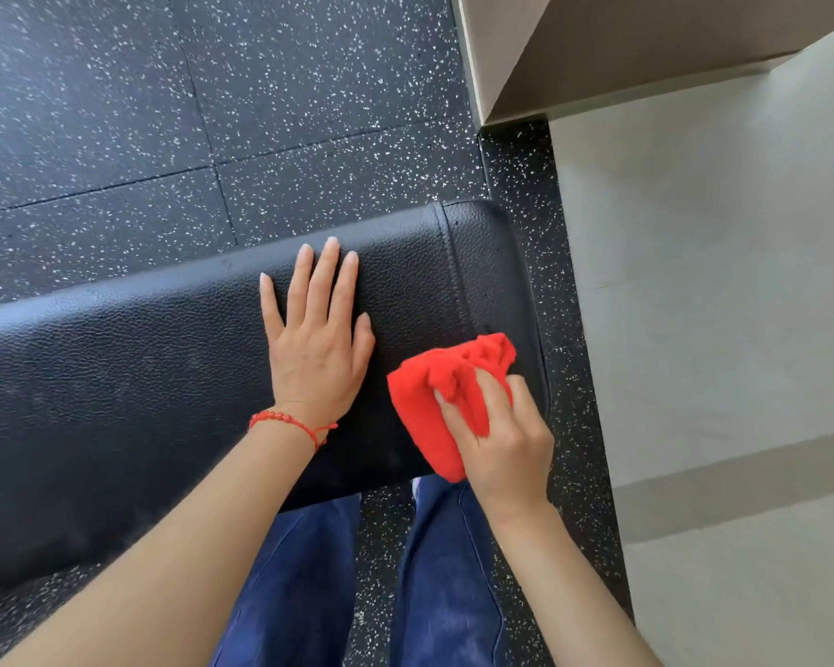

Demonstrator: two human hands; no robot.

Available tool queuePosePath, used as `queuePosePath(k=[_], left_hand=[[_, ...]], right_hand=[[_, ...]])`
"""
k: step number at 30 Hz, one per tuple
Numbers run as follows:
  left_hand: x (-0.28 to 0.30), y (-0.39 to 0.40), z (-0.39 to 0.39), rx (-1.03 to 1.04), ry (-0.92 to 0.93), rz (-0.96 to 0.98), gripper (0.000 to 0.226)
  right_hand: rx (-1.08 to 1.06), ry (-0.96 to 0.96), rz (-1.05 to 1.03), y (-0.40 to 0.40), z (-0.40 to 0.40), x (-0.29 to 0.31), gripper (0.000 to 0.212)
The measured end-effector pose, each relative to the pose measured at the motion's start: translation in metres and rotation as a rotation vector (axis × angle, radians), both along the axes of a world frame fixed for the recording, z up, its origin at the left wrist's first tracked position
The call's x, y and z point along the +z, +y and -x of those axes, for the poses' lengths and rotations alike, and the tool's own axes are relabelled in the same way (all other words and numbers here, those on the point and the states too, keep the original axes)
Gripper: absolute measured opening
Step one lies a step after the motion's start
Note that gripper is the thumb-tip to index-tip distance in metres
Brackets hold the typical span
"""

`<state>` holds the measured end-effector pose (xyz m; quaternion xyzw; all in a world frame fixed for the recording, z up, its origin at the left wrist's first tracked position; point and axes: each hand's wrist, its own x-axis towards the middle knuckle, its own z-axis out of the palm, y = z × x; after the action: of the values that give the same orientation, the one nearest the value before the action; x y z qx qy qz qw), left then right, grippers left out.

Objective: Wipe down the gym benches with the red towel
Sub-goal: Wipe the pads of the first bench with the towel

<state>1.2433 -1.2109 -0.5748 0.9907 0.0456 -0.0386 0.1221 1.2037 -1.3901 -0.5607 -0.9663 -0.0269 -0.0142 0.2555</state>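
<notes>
A black padded gym bench (131,392) runs from the left edge to the middle right of the head view. My left hand (316,337) lies flat on its top with fingers straight and spread, a red bead bracelet at the wrist. My right hand (499,433) grips a bunched red towel (434,406) and holds it against the bench's near right corner. Part of the towel is hidden under my fingers.
Black speckled rubber floor tiles (164,113) surround the bench. A pale wall with a step or ledge (718,281) stands close to the bench's right end. My legs in blue jeans (309,584) stand against the bench's near edge.
</notes>
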Motion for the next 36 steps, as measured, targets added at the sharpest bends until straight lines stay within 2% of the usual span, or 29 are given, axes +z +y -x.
queuePosePath(k=[4,8,12,20,36], left_hand=[[0.006,-0.014,0.000,-0.012,-0.004,0.014,0.051],[0.011,-0.039,-0.008,0.028,-0.016,0.049,0.050],[0.013,-0.062,-0.023,0.027,-0.008,0.069,0.050],[0.000,-0.069,-0.043,0.004,0.003,0.018,0.050],[-0.011,-0.068,-0.040,-0.004,-0.024,-0.017,0.052]], right_hand=[[-0.089,0.128,-0.139,-0.001,-0.013,0.013,0.036],[-0.252,0.100,-0.303,-0.013,-0.054,0.024,0.036],[-0.330,0.182,-0.426,-0.023,-0.106,0.024,0.036],[-0.282,0.320,-0.384,-0.017,-0.186,0.000,0.032],[-0.507,0.440,-0.663,-0.059,-0.131,-0.027,0.022]])
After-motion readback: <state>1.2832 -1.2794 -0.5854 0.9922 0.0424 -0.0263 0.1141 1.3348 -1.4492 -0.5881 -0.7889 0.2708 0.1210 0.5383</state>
